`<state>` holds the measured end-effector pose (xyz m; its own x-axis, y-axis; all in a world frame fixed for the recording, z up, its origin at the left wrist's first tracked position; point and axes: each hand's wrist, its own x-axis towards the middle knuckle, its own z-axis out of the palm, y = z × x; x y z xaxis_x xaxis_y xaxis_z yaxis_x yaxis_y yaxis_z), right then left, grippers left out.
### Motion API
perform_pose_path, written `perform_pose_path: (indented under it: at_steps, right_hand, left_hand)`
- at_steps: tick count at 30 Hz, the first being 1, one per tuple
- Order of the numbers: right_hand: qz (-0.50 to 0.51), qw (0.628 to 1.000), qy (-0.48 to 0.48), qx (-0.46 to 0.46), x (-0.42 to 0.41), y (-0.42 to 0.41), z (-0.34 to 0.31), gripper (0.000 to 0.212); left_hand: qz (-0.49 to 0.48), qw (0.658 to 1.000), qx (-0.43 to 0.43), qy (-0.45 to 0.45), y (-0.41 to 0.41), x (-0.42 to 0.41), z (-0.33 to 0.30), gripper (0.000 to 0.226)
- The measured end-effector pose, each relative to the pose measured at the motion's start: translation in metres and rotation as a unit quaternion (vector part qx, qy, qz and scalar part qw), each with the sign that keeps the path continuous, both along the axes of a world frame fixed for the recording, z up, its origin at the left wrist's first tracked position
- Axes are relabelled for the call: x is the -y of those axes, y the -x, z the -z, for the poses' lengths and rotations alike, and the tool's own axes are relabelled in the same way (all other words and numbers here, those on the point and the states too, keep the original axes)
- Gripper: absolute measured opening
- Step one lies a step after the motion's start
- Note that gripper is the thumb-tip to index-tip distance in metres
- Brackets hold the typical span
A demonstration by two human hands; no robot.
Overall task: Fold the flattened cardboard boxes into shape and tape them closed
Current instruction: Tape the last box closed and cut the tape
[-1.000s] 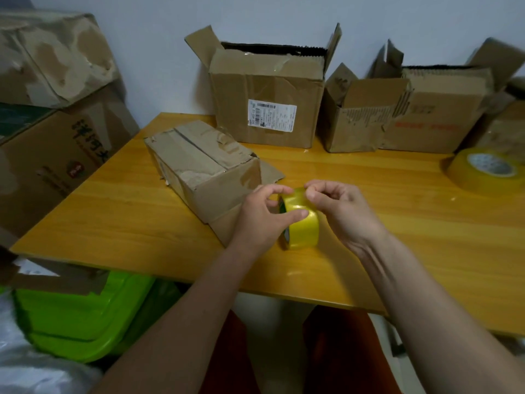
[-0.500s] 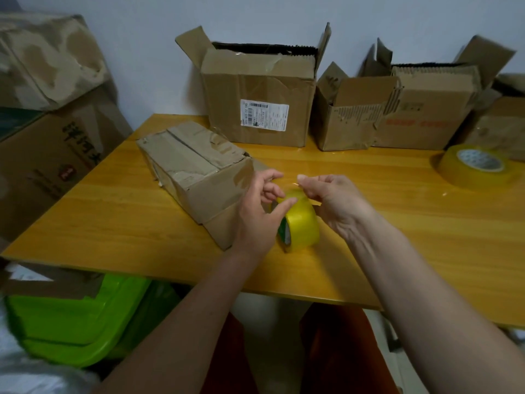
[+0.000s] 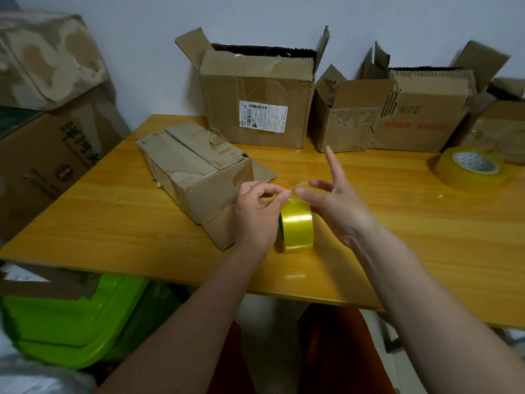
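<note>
Two hands meet over the small yellow tape roll [image 3: 297,228], which stands on edge on the tabletop [image 3: 113,223] just right of the folded cardboard box [image 3: 196,174]. My left hand [image 3: 257,214] has its fingers curled, thumb and forefinger pinching the loose clear end of the tape above the roll. My right hand [image 3: 338,206] is beside the roll with fingers spread and mostly straight, the forefinger pointing up, its thumb at the tape end; it grips nothing firmly. Three open boxes line the wall behind, the nearest a labelled box [image 3: 258,98]. A larger tape roll [image 3: 468,169] lies flat far right.
</note>
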<state>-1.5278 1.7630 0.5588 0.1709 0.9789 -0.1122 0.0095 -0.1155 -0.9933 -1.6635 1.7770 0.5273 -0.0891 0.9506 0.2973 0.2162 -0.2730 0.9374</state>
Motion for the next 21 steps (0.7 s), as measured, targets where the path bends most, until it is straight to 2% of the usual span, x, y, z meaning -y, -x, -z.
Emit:
perform_pose_path:
  at_steps: [1, 3, 7, 10, 11, 13, 16, 18, 21]
  right_hand:
    - [-0.01, 1.0, 0.015, -0.003, 0.002, -0.002, 0.0, 0.106]
    - [-0.035, 0.998, 0.058, -0.009, 0.007, -0.005, -0.001, 0.118]
    - [-0.013, 0.997, 0.077, 0.003, 0.013, -0.004, -0.002, 0.11]
    - [0.004, 0.993, 0.036, 0.116, 0.013, -0.015, -0.007, 0.099]
    - [-0.003, 0.982, 0.025, 0.19, 0.012, -0.021, -0.009, 0.096]
    - [-0.026, 0.935, 0.026, 0.353, 0.009, -0.03, -0.009, 0.086]
    - [-0.043, 0.838, 0.07, 0.54, 0.008, -0.038, 0.004, 0.061]
    - [-0.048, 0.793, 0.085, 0.602, 0.007, -0.041, 0.017, 0.045]
    - [-0.032, 0.766, 0.094, 0.635, 0.003, -0.046, 0.018, 0.039]
  left_hand:
    - [-0.009, 1.0, 0.012, 0.013, -0.002, -0.001, 0.0, 0.019]
    - [-0.016, 0.998, 0.051, 0.04, -0.009, -0.002, 0.001, 0.018]
    - [-0.005, 0.994, 0.089, 0.059, -0.024, -0.002, 0.002, 0.016]
    - [-0.004, 0.992, 0.097, 0.085, -0.03, -0.004, 0.002, 0.011]
    - [-0.012, 0.995, 0.067, 0.073, -0.03, -0.005, 0.002, 0.018]
    - [-0.04, 0.998, -0.057, -0.001, -0.024, -0.008, 0.003, 0.023]
    - [-0.096, 0.95, -0.265, -0.134, -0.005, -0.015, 0.003, 0.028]
    - [-0.122, 0.907, -0.375, -0.146, 0.012, -0.026, 0.002, 0.044]
    - [-0.171, 0.839, -0.511, -0.081, 0.04, -0.044, -0.002, 0.061]
